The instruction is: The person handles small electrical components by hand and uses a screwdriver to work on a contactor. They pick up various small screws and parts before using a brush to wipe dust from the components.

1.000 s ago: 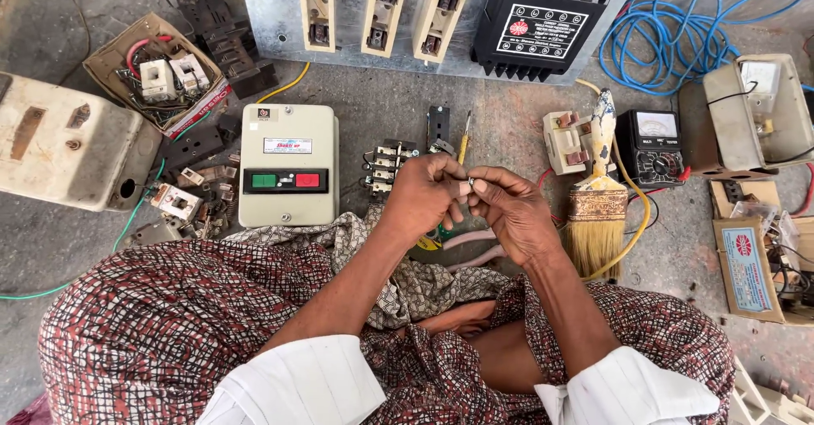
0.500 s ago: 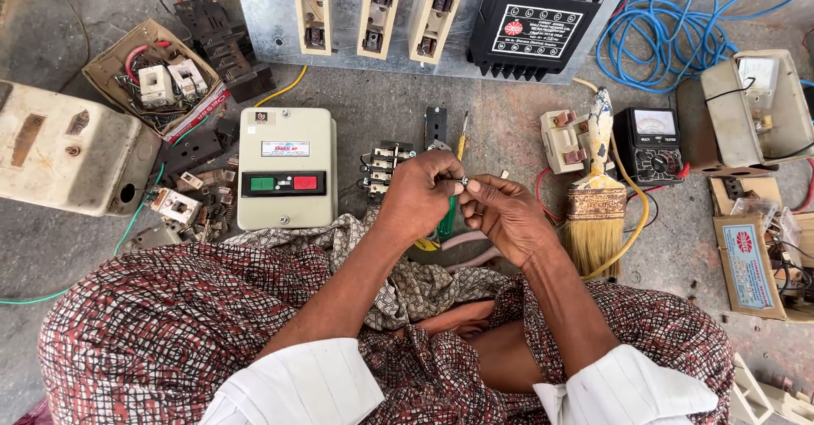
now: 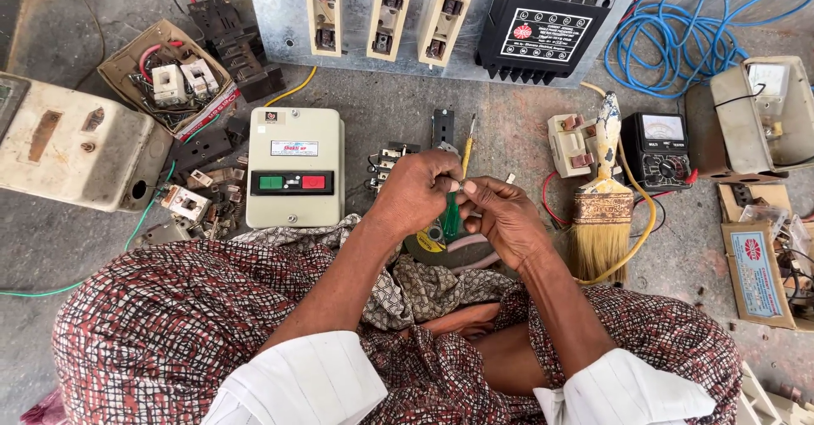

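Note:
My left hand (image 3: 414,192) and my right hand (image 3: 502,218) meet fingertip to fingertip above my lap. Together they pinch a small pale part (image 3: 459,187), too small to make out. Under the hands lies a screwdriver (image 3: 465,147) with a yellow shaft and a green handle; I cannot tell whether either hand touches it. A cream starter box (image 3: 294,166) with a green and a red button stands just left of my left hand. A worn paint brush (image 3: 602,213) lies right of my right hand.
A black control unit (image 3: 544,26) and three cream fuse holders (image 3: 389,13) sit on a metal panel at the back. A blue wire coil (image 3: 678,39), an analogue meter (image 3: 666,149) and open boxes are at right. A cream casing (image 3: 72,153) and loose parts lie left.
My hands have shifted slightly, and the fingers went from wrapped close together to meeting at the tips on the small part. Everything on the floor stays put.

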